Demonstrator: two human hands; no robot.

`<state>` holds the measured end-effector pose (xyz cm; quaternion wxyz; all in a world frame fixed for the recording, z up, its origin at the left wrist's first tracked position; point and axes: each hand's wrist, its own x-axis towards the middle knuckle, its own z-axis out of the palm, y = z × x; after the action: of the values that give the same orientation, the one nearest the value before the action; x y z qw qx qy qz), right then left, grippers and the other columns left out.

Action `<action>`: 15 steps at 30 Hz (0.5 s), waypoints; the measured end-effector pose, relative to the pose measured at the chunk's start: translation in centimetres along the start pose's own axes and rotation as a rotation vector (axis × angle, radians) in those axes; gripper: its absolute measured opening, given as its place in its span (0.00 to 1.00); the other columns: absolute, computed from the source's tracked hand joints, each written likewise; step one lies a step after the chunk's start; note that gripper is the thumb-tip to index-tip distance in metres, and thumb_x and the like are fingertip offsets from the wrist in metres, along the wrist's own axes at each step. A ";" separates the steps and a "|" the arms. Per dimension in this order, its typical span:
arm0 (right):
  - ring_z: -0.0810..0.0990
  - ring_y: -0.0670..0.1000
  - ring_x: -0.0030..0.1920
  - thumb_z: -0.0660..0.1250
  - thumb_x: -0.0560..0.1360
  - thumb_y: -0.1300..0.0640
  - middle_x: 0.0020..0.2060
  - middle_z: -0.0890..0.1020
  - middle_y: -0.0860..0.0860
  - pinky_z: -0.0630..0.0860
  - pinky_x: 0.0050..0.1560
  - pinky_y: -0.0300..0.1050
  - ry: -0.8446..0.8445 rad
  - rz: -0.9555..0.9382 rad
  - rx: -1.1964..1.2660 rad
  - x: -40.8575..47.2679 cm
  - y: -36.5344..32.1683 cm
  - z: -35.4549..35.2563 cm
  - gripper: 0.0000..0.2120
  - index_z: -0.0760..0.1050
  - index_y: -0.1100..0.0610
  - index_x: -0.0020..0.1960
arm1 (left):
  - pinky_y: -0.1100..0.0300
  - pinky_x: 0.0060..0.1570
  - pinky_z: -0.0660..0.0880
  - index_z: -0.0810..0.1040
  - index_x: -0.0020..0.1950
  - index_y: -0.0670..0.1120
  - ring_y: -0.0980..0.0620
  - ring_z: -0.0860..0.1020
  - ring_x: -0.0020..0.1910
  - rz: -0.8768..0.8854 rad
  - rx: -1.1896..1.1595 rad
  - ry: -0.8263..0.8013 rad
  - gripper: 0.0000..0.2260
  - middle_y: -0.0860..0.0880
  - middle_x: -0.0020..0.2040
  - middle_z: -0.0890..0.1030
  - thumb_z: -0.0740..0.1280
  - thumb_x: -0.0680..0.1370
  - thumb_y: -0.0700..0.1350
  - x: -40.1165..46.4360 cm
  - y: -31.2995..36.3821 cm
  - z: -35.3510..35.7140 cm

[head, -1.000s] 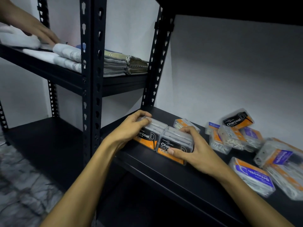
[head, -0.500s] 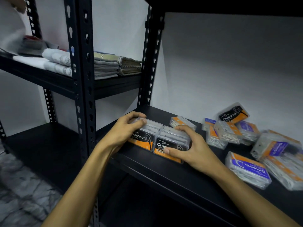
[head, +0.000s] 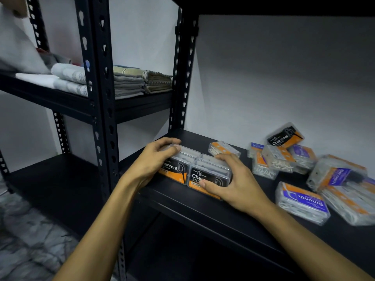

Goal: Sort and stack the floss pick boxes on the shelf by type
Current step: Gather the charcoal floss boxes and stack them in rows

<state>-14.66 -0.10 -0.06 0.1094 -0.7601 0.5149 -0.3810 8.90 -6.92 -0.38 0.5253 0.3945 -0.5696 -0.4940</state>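
Note:
Two black-and-orange Charcoal floss pick boxes stand side by side at the left front of the black shelf [head: 223, 218]. My left hand [head: 152, 163] grips the left Charcoal box [head: 178, 169], fingers curled over its clear top. My right hand [head: 233, 183] grips the right Charcoal box [head: 211, 171], thumb on its front label. A third Charcoal box [head: 285, 136] leans against the back wall. Purple-and-orange Smooth boxes [head: 302, 201] and several other clear boxes [head: 278, 161] lie jumbled at the right. One small orange box [head: 223, 149] lies behind my right hand.
Black perforated uprights [head: 101, 110] stand left of the boxes. The neighbouring rack's upper shelf holds folded towels [head: 129, 82]. Another person's hand [head: 18, 7] shows at the top left corner. Marble floor [head: 24, 240] lies below left.
Both hands stay on the two Charcoal boxes. The view has shifted slightly, and the other person's hand has lifted from the towels to the top left corner.

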 end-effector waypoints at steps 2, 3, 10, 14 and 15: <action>0.76 0.41 0.58 0.79 0.66 0.40 0.58 0.75 0.43 0.72 0.60 0.35 -0.008 0.003 -0.004 0.0 0.0 0.0 0.34 0.72 0.49 0.67 | 0.57 0.42 0.78 0.82 0.57 0.49 0.53 0.82 0.41 0.007 0.021 0.007 0.08 0.49 0.46 0.84 0.69 0.79 0.43 0.0 0.0 0.1; 0.76 0.41 0.58 0.78 0.66 0.40 0.58 0.75 0.43 0.72 0.60 0.35 -0.011 0.005 -0.006 0.0 0.0 0.0 0.34 0.72 0.49 0.67 | 0.58 0.41 0.78 0.82 0.57 0.49 0.53 0.82 0.41 0.007 0.028 0.011 0.08 0.48 0.46 0.84 0.69 0.79 0.43 -0.1 0.1 0.1; 0.74 0.41 0.59 0.77 0.66 0.39 0.60 0.74 0.43 0.65 0.56 0.24 -0.014 0.009 -0.012 0.1 0.4 0.1 0.36 0.71 0.50 0.69 | 0.58 0.45 0.80 0.81 0.60 0.48 0.52 0.83 0.44 0.018 0.066 0.009 0.10 0.46 0.52 0.84 0.68 0.80 0.43 -0.4 0.2 0.1; 0.73 0.40 0.63 0.74 0.63 0.30 0.63 0.72 0.42 0.68 0.65 0.34 -0.030 -0.009 -0.022 -0.3 0.2 0.0 0.44 0.69 0.49 0.72 | 0.64 0.54 0.77 0.80 0.64 0.52 0.57 0.82 0.55 0.090 0.085 0.056 0.14 0.51 0.57 0.84 0.69 0.79 0.48 -0.7 -0.2 0.1; 0.72 0.39 0.64 0.71 0.63 0.26 0.64 0.72 0.41 0.67 0.67 0.36 -0.031 -0.021 -0.006 -0.4 0.0 -0.3 0.46 0.67 0.48 0.74 | 0.66 0.56 0.76 0.79 0.65 0.52 0.60 0.81 0.58 0.129 0.081 0.090 0.15 0.54 0.58 0.84 0.70 0.79 0.49 -0.8 -0.1 0.1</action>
<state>-14.98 0.30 -0.04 0.1109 -0.7715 0.5063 -0.3689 8.89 -6.16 -0.68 0.5646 0.3997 -0.5892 -0.4174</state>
